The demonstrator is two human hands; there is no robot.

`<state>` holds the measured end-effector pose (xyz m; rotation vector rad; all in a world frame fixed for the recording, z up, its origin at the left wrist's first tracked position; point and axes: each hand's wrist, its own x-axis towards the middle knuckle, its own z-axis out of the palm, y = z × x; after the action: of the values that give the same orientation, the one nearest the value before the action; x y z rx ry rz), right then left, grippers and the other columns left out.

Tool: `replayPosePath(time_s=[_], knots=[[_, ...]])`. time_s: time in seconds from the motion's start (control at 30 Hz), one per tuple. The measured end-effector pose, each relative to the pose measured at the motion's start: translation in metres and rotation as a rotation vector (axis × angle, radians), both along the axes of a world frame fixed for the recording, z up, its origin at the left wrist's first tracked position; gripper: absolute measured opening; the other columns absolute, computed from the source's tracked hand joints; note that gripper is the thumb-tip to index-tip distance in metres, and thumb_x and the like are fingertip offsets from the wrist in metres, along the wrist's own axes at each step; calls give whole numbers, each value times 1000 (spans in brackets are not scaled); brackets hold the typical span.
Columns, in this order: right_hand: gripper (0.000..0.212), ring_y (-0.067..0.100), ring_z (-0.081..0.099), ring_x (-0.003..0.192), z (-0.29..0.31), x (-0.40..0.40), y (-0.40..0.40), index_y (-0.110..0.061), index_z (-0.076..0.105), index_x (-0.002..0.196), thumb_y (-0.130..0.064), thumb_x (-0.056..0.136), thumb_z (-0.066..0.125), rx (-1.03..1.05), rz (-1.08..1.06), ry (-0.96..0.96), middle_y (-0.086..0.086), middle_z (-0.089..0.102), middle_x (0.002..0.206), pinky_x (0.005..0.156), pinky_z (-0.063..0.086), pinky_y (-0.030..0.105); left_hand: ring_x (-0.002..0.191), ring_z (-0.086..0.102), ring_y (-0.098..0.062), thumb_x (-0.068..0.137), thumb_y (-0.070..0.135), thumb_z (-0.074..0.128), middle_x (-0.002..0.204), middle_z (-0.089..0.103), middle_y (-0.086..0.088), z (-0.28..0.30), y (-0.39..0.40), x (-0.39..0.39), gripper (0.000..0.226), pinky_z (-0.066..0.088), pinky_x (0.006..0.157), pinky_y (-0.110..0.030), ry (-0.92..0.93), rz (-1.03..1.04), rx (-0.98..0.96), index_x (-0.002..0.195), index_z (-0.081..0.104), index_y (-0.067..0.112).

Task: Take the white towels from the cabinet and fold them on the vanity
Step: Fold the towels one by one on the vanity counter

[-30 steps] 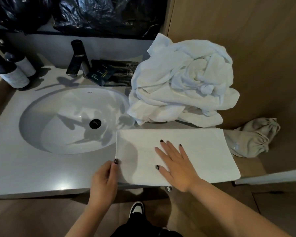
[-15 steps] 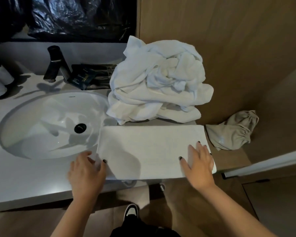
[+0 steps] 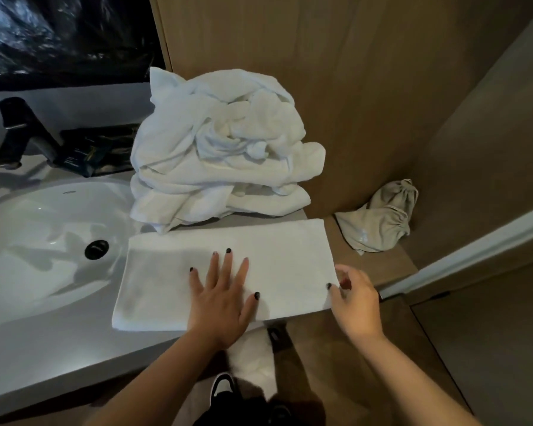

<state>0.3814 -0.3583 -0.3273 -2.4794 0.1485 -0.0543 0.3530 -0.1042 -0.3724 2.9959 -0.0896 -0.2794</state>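
A folded white towel [image 3: 166, 272] lies flat as a long rectangle on the grey vanity [image 3: 43, 358], right of the sink. My left hand [image 3: 220, 299] presses flat on its middle with fingers spread. My right hand [image 3: 353, 299] is at the towel's right end, thumb on top and fingers curled at the edge, pinching it. Behind the folded towel sits a heap of crumpled white towels [image 3: 219, 152] against the wooden wall.
A white sink basin [image 3: 43, 229] with a black drain is on the left, a black faucet [image 3: 16, 130] and dark packets [image 3: 93, 149] behind it. A beige drawstring bag [image 3: 382, 219] lies on a wooden ledge to the right. A cabinet door edge [image 3: 474, 244] juts out at right.
My left hand moved from the towel's left end onto its middle. My right hand slid to the right end and curled at the edge. The camera view shifted right.
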Motion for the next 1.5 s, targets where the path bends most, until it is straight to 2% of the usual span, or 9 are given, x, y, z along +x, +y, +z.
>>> replayPosePath(time_s=[0.17,0.27,0.37,0.5,0.63,0.9,1.1,1.27,1.5], knots=[[103,38,23,145,-5,-8,21,-17,18,155,-6,69,74,-532,654,-9,16,25,157,115,24,49,147,-29,-29,90,70,-5,161,-26,-5,1,1,0,75,-7,118,-61,19,-20,41,154,-20,33],[105,35,-23,146,-22,-10,30,-23,-21,152,-29,86,61,-636,803,159,8,-23,160,119,-6,52,145,-35,-24,88,75,-7,159,-31,-1,1,7,-5,76,-14,118,-58,17,-53,21,151,-23,36],[99,38,-28,143,-24,-8,30,-23,-27,150,-14,93,54,-758,788,151,13,-26,159,118,-8,54,148,-28,-26,87,81,6,161,-25,2,2,19,-11,81,-11,117,-61,24,-186,35,152,-20,40],[86,39,-19,146,-12,9,38,-19,-17,154,-8,98,47,-811,823,164,15,-15,162,118,-1,57,146,22,-40,87,70,30,161,27,-4,19,25,-10,81,31,107,-70,50,-302,134,156,27,27],[78,40,-1,149,7,27,51,-14,4,157,-12,97,53,-823,852,210,15,4,163,120,13,55,150,-10,-24,97,58,26,161,4,14,14,24,-6,66,0,119,-60,63,-197,41,157,12,34],[36,28,54,112,25,44,62,-11,53,126,-12,91,57,-865,888,161,11,58,125,94,47,38,138,44,-31,104,26,42,160,31,-7,33,22,-4,45,26,117,-40,78,-77,-9,149,36,22],[29,22,62,98,33,72,48,-28,63,109,-23,80,63,-703,851,214,-1,67,105,80,50,32,100,69,-26,95,25,58,123,67,-7,50,48,-23,40,55,84,-36,-83,-71,32,133,53,16],[18,12,56,79,31,78,32,-38,59,88,-24,77,60,-507,743,245,-12,62,87,62,39,24,55,72,-22,28,13,100,73,76,-5,59,76,-37,64,55,42,-30,-258,-61,14,89,80,11],[12,6,57,70,32,89,-8,-36,58,71,-36,70,69,-302,593,288,-12,61,73,53,43,25,69,66,-6,82,29,77,70,70,15,65,125,-48,8,49,63,-23,-107,245,-390,82,72,35]])
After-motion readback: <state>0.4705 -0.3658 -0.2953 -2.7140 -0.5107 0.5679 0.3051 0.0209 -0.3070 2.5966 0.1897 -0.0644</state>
